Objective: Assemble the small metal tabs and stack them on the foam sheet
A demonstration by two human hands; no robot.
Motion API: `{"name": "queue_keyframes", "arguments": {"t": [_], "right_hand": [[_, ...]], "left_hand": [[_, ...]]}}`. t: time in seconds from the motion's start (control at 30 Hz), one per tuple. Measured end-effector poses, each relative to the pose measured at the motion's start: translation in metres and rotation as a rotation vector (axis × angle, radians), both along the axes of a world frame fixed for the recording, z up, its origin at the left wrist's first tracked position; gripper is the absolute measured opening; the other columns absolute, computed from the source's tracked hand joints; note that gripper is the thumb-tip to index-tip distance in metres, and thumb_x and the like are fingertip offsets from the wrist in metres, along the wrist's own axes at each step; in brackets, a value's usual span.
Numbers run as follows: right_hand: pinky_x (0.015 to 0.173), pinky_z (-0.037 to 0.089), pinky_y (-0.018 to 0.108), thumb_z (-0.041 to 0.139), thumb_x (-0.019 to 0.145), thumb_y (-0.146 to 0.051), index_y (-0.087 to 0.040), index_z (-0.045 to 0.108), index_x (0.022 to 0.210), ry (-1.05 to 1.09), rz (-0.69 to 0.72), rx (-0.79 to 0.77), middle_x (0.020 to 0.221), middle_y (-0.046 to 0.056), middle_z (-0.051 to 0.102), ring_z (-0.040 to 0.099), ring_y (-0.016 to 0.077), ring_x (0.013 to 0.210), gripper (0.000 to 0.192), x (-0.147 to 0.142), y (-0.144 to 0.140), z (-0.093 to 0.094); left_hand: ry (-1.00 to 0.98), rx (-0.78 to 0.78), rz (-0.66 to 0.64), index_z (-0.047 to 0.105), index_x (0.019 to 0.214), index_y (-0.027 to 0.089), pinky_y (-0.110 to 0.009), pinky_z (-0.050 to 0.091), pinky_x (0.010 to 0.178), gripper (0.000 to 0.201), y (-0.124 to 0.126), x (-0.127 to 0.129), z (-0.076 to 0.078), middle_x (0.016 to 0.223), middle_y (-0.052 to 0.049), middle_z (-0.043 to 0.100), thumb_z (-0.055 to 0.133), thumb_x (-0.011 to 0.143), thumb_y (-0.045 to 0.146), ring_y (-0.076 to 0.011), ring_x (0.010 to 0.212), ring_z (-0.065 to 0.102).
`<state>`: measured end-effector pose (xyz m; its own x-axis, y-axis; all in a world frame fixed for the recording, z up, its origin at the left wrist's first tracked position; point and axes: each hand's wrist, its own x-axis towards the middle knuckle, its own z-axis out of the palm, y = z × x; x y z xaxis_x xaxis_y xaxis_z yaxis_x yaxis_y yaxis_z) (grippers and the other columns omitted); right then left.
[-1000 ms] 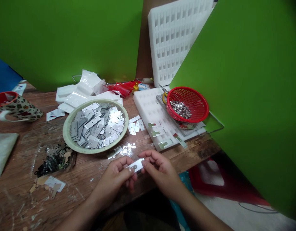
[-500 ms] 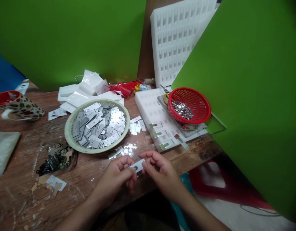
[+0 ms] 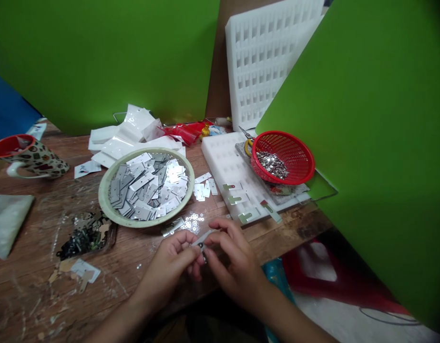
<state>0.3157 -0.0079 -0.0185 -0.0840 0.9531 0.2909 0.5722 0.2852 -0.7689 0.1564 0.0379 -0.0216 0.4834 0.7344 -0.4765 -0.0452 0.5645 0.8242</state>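
Observation:
My left hand (image 3: 175, 259) pinches a small flat metal plate (image 3: 204, 237) between thumb and fingers above the table's front edge. A dark round piece (image 3: 200, 245) shows on the plate by my left thumb. My right hand (image 3: 234, 252) is at the plate's right side, thumb and fingers curled in around it; whatever sits between those fingertips is too small to make out. Just beyond my hands lie many small shiny washers (image 3: 193, 223) on the wood. A round pale basin (image 3: 107, 212) full of similar metal plates (image 3: 144, 186) stands behind to the left.
A white foam block (image 3: 220, 152) bears several metal pieces, scissors (image 3: 247, 143) and a red basket (image 3: 305, 155) of small metal parts. Farther left are a tray of dark parts (image 3: 86, 238), a mug (image 3: 37, 159) and a plastic bag (image 3: 8, 224). Green panels (image 3: 108, 62) enclose the table.
My right hand has shifted its grip, its fingers now bunched nearer the dark round piece. The plate has tilted and shows less of its face. My left hand still holds it.

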Motion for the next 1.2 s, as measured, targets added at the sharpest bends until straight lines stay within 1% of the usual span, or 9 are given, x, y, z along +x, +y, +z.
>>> {"name": "queue_keyframes", "arguments": {"t": [0.17, 0.3, 0.4, 0.47, 0.6, 0.73, 0.87, 1.03, 1.2], "right_hand": [[0.091, 0.046, 0.031, 0.052, 0.086, -0.011, -0.021, 0.057, 0.105, 0.080, 0.040, -0.047, 0.112, 0.009, 0.055, 0.054, 0.0191, 0.108, 0.021, 0.002, 0.003, -0.001], [0.090, 0.046, 0.028, 0.052, 0.086, -0.010, -0.021, 0.060, 0.105, 0.129, 0.053, -0.085, 0.112, 0.007, 0.058, 0.056, 0.0170, 0.107, 0.023, 0.004, 0.006, 0.002], [0.091, 0.045, 0.028, 0.053, 0.086, -0.010, -0.021, 0.061, 0.107, 0.162, 0.036, -0.096, 0.110, 0.006, 0.060, 0.056, 0.0163, 0.107, 0.025, 0.004, 0.009, 0.002], [0.087, 0.047, 0.027, 0.054, 0.086, -0.011, -0.022, 0.060, 0.110, 0.203, 0.006, -0.125, 0.107, 0.005, 0.061, 0.058, 0.0152, 0.100, 0.027, 0.004, 0.009, 0.000], [0.078, 0.050, 0.025, 0.056, 0.087, -0.019, -0.024, 0.056, 0.115, 0.380, -0.083, -0.253, 0.100, 0.003, 0.065, 0.062, 0.0135, 0.088, 0.028, -0.001, 0.006, -0.010], [0.068, 0.049, 0.023, 0.058, 0.088, -0.029, -0.020, 0.060, 0.100, 0.546, -0.127, -0.457, 0.086, 0.002, 0.066, 0.061, 0.0125, 0.076, 0.016, -0.005, 0.000, -0.017], [0.059, 0.045, 0.021, 0.060, 0.086, -0.035, -0.017, 0.059, 0.083, 0.647, -0.093, -0.631, 0.071, 0.001, 0.066, 0.058, 0.0107, 0.064, 0.019, -0.007, -0.001, -0.016], [0.049, 0.038, 0.018, 0.063, 0.081, -0.036, -0.016, 0.055, 0.075, 0.734, -0.117, -0.701, 0.061, -0.003, 0.061, 0.050, 0.0069, 0.050, 0.022, -0.006, 0.002, -0.013], [0.047, 0.035, 0.017, 0.062, 0.080, -0.036, -0.016, 0.053, 0.072, 0.745, -0.106, -0.728, 0.059, -0.003, 0.059, 0.048, 0.0066, 0.048, 0.023, -0.006, 0.004, -0.012]], "left_hand": [[-0.059, -0.118, -0.029, 0.060, 0.074, 0.013, -0.024, 0.046, 0.062, 0.006, 0.002, -0.005, 0.001, 0.068, -0.004, 0.066, 0.058, 0.078, 0.017, -0.0128, 0.063, 0.059], [-0.097, -0.191, 0.009, 0.062, 0.074, 0.013, -0.022, 0.046, 0.063, 0.002, 0.001, -0.005, 0.002, 0.068, -0.001, 0.063, 0.064, 0.075, 0.014, -0.0107, 0.064, 0.056], [-0.145, -0.236, 0.075, 0.064, 0.075, 0.014, -0.018, 0.044, 0.058, 0.005, 0.000, -0.004, 0.000, 0.070, 0.002, 0.058, 0.068, 0.073, 0.014, -0.0068, 0.060, 0.051], [-0.166, -0.262, 0.113, 0.064, 0.076, 0.014, -0.016, 0.041, 0.052, 0.007, -0.001, -0.003, -0.002, 0.072, 0.002, 0.057, 0.070, 0.074, 0.014, -0.0047, 0.056, 0.047], [-0.176, -0.304, 0.165, 0.063, 0.080, 0.014, -0.016, 0.042, 0.051, 0.012, -0.002, -0.003, -0.006, 0.073, 0.002, 0.058, 0.072, 0.074, 0.016, -0.0043, 0.053, 0.047], [-0.171, -0.262, 0.176, 0.063, 0.081, 0.013, -0.018, 0.045, 0.055, 0.012, -0.003, -0.001, -0.007, 0.070, 0.000, 0.060, 0.072, 0.075, 0.018, -0.0071, 0.059, 0.054], [-0.163, -0.207, 0.154, 0.064, 0.081, 0.012, -0.018, 0.047, 0.059, 0.009, -0.004, 0.001, -0.007, 0.071, -0.002, 0.063, 0.070, 0.077, 0.018, -0.0087, 0.062, 0.058], [-0.157, -0.177, 0.137, 0.065, 0.083, 0.012, -0.020, 0.048, 0.061, 0.009, -0.007, 0.000, -0.006, 0.073, -0.003, 0.065, 0.069, 0.078, 0.018, -0.0103, 0.065, 0.059], [-0.154, -0.167, 0.127, 0.065, 0.084, 0.012, -0.021, 0.048, 0.061, 0.010, -0.008, 0.000, -0.005, 0.075, -0.004, 0.064, 0.069, 0.077, 0.019, -0.0110, 0.066, 0.059]]}}
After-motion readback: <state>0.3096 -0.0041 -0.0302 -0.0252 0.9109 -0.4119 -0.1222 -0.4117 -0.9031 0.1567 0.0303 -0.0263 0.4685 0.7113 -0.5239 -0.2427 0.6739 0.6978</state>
